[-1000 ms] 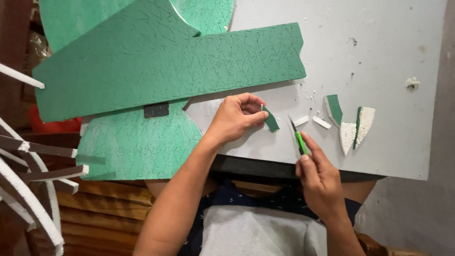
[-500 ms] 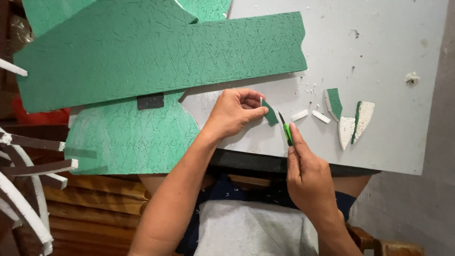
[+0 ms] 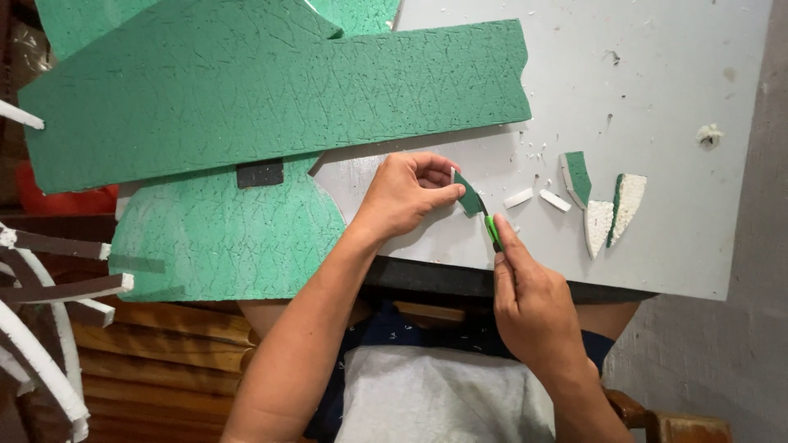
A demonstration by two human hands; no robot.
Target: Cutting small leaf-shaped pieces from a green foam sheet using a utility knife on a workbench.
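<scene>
Now foam piece (image 3: 469, 199) between left fingers (image 3: 443, 194), cutter (image 3: 492, 230) touching

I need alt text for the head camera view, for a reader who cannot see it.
Seen from above, a person's left hand pinches a small green foam piece while the right hand puts a green-handled knife to it, over a grey table. Large green foam sheets lie to the left, small foam offcuts to the right.
</scene>
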